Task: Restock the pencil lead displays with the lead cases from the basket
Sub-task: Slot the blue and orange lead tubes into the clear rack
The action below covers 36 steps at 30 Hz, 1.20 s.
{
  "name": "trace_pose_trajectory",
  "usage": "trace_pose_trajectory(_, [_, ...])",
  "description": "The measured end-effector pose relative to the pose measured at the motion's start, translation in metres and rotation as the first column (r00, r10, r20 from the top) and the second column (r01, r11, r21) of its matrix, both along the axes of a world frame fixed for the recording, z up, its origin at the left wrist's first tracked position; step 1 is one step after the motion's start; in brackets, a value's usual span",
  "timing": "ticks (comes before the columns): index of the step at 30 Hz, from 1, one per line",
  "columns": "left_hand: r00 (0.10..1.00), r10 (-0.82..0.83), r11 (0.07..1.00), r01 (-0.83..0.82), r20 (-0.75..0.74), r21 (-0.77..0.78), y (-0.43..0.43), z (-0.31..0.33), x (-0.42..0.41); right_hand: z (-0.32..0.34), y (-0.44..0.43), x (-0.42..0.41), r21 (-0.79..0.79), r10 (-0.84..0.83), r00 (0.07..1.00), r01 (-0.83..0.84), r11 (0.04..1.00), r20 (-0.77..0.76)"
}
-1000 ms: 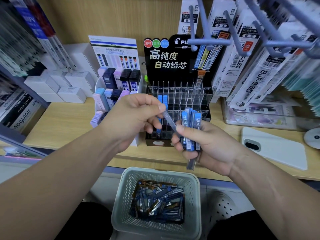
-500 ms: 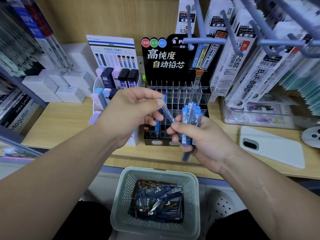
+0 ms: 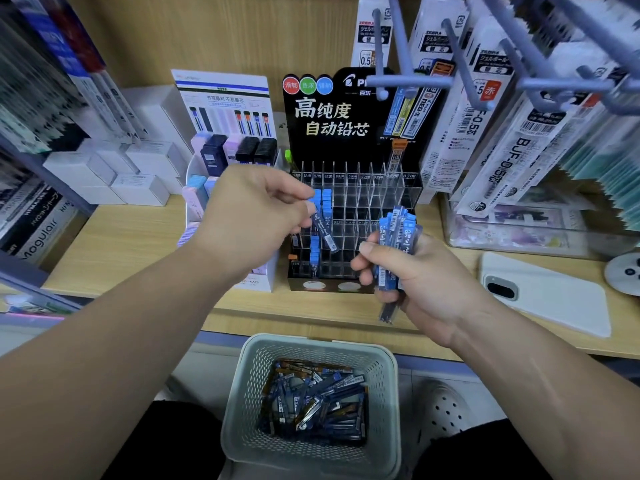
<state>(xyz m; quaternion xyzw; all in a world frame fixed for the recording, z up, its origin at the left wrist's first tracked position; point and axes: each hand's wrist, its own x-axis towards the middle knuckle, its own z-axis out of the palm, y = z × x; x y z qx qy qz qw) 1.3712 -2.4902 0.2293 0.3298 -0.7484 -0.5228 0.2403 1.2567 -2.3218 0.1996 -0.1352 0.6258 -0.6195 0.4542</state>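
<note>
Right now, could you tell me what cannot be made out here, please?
Head view:
- Label on the lead case in the left hand: too small.
- Left slots of the display: behind that hand.
- Count of the bundle in the right hand: cases overlap.
- Display brand name: behind the peg hooks.

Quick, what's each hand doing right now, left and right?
Left hand: closed, pinching a single lead case in front of the display.
Right hand: closed, gripping a bundle of lead cases.

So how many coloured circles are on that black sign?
3, in a row at top left of the sign: red circle, green circle, blue circle. None looks hidden.
</note>
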Motion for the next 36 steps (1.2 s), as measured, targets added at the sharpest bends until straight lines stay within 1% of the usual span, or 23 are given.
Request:
trace_pose_trajectory(2, [0.996,-0.048,0.985,0.06,0.076,-0.163,0.003,-0.006,-0.001,-0.001,0.002,-0.002,0.004,0.0,1.0,0.0,1.0,0.0])
trace_pose_trajectory(4, [0.983,-0.086,0.936,0.135,0.16,-0.324,0.007,-0.012,-0.003,-0.003,0.005,-0.003,0.01,0.003,1.0,-0.003,1.0,0.001])
trace_pose_trajectory(6, [0.972,-0.116,0.876,0.198,0.206,-0.44,0.007,-0.017,-0.005,-0.004,0.007,-0.005,0.016,0.006,1.0,-0.006,1.0,-0.002])
trace_pose_trajectory(8, [0.965,-0.129,0.828,0.231,0.227,-0.512,0.004,-0.023,-0.007,-0.006,0.008,-0.008,0.025,0.004,1.0,-0.004,1.0,-0.007])
trace_pose_trajectory(11, [0.961,-0.141,0.773,0.258,0.24,-0.579,0.0,-0.029,-0.01,-0.006,0.01,-0.011,0.031,-0.007,1.0,0.007,0.999,-0.013])
trace_pose_trajectory(15, [0.957,-0.167,0.656,0.288,0.238,-0.698,0.001,-0.036,-0.012,-0.006,0.01,-0.013,0.032,-0.004,1.0,0.004,0.999,-0.011])
trace_pose_trajectory(18, [0.954,-0.141,0.627,0.294,0.266,-0.721,0.0,-0.04,-0.012,-0.005,0.01,-0.013,0.026,0.004,1.0,-0.003,1.0,-0.005])
trace_pose_trajectory(23, [0.944,-0.037,0.575,0.289,0.329,-0.765,0.004,-0.042,-0.013,-0.005,0.009,-0.012,0.007,0.022,1.0,-0.022,1.0,0.012])
trace_pose_trajectory(28, [0.94,-0.014,0.546,0.294,0.342,-0.784,0.006,-0.04,-0.014,-0.003,0.01,-0.011,0.003,0.048,0.999,-0.048,0.999,0.007])
trace_pose_trajectory(30, [0.943,-0.026,0.562,0.288,0.331,-0.775,0.006,-0.039,-0.013,-0.002,0.01,-0.01,0.007,0.063,0.998,-0.063,0.998,0.006])
trace_pose_trajectory(31, [0.948,-0.041,0.594,0.277,0.315,-0.755,0.008,-0.036,-0.013,-0.001,0.011,-0.01,0.008,0.079,0.997,-0.079,0.997,0.007])
trace_pose_trajectory(32, [0.956,-0.067,0.65,0.26,0.287,-0.714,0.01,-0.032,-0.014,0.0,0.011,-0.01,0.008,0.103,0.995,-0.103,0.995,0.008])
trace_pose_trajectory(33, [0.963,-0.104,0.734,0.244,0.25,-0.633,0.014,-0.026,-0.014,0.0,0.011,-0.009,0.008,0.133,0.991,-0.133,0.991,0.007])
trace_pose_trajectory(34, [0.966,-0.15,0.826,0.24,0.211,-0.51,0.019,-0.021,-0.014,0.001,0.011,-0.008,0.008,0.164,0.986,-0.164,0.986,0.006])
trace_pose_trajectory(35, [0.964,-0.201,0.902,0.251,0.175,-0.35,0.024,-0.015,-0.015,0.002,0.011,-0.007,0.004,0.193,0.981,-0.193,0.981,0.005])
trace_pose_trajectory(36, [0.959,-0.248,0.946,0.271,0.139,-0.178,0.029,-0.01,-0.016,0.002,0.011,-0.005,-0.001,0.218,0.976,-0.218,0.976,0.003])
